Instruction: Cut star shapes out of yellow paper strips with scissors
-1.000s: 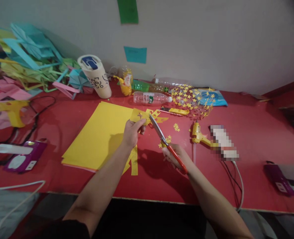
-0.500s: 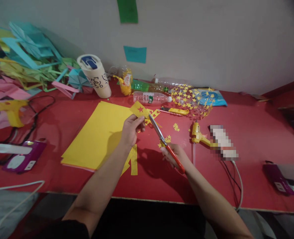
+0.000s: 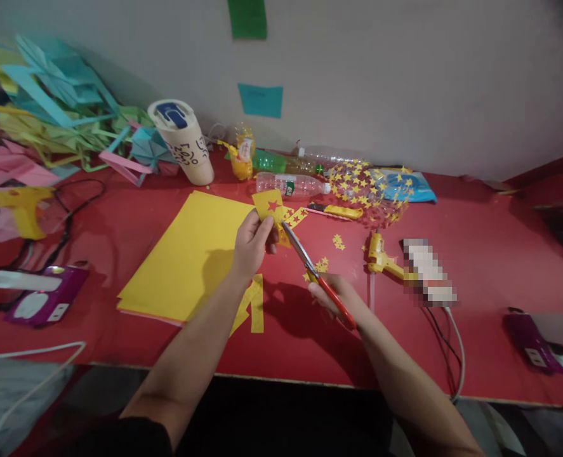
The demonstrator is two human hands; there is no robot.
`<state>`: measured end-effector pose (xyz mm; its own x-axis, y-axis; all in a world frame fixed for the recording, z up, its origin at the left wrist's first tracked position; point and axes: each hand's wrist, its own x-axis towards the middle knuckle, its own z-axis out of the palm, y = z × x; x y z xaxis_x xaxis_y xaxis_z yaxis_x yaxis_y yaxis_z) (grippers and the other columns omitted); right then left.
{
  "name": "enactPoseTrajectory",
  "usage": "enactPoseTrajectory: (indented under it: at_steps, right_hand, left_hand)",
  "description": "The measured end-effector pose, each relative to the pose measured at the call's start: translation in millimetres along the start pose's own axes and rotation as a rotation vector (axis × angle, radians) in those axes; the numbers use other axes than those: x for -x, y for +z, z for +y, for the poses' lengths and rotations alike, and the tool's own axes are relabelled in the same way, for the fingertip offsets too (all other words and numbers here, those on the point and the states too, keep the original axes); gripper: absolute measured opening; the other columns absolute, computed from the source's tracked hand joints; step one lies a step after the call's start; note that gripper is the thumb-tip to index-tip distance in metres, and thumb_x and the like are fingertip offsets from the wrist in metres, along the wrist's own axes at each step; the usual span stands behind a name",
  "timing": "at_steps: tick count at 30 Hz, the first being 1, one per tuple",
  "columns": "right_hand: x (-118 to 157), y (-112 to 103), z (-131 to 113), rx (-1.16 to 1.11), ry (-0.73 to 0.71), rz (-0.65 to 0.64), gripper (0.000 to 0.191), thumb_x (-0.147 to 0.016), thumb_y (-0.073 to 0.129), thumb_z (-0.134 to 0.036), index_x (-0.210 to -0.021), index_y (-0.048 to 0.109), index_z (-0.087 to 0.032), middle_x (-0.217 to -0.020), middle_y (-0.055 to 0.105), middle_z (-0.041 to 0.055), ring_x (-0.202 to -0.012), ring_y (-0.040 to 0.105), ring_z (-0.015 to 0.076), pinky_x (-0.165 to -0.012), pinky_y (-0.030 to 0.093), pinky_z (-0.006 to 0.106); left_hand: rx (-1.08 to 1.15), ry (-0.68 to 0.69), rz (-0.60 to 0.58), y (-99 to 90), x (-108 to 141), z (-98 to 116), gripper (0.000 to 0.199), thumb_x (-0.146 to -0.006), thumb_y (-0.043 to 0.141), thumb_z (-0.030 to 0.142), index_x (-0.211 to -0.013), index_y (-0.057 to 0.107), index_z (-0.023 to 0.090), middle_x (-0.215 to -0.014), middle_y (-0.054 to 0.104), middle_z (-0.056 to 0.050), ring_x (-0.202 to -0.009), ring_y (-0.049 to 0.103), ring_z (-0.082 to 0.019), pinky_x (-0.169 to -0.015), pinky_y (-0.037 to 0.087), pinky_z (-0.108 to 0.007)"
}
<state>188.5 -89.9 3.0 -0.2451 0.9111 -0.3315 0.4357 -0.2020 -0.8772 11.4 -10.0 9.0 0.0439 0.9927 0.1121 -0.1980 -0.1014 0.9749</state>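
- Left hand (image 3: 253,244) pinches a yellow paper strip (image 3: 268,202) with a star-shaped hole.
- Right hand (image 3: 332,297) grips red-handled scissors (image 3: 310,266), blade tips at the strip.

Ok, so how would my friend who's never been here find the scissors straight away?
Start with the big red table, then the yellow paper stack on its left half. To the right of that stack, look at the person's right hand. It holds the scissors, whose long silver blades and red handles stand out from the yellow paper piece near their tips.
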Motion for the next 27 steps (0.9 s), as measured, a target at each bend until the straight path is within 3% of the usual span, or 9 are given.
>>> enactPoseTrajectory:
  at_steps: [13, 27]
  right_hand:
    - [0.6, -4.7, -0.2, 0.051, -0.035, -0.026, 0.048, -0.072, 0.051, -0.065, -0.060, 0.039, -0.020, -0.055, 0.049, -0.0006, -0.045, 0.040, 0.0082, -0.038, 0.031, 0.021]
    - [0.3, -7.3, -0.4, -0.040, 0.080, -0.054, 0.046, -0.071, 0.057, -0.062, -0.058, 0.043, -0.020, -0.046, 0.045, -0.0045, -0.036, 0.040, 0.0063, -0.034, 0.031, 0.020]
  left_hand:
    - [-0.090, 0.004, -0.008, -1.3, 0.3, 2.6, 0.020, -0.082, 0.052, 0.034, -0.070, 0.045, 0.019, -0.052, 0.051, 0.006, -0.038, 0.046, -0.003, -0.036, 0.037, -0.015]
    - [-0.059, -0.051, -0.045, -11.2, -7.2, 3.9, 0.014, -0.075, 0.056, 0.025, -0.065, 0.051, 0.018, -0.045, 0.048, 0.007, -0.031, 0.041, -0.002, -0.031, 0.033, -0.015]
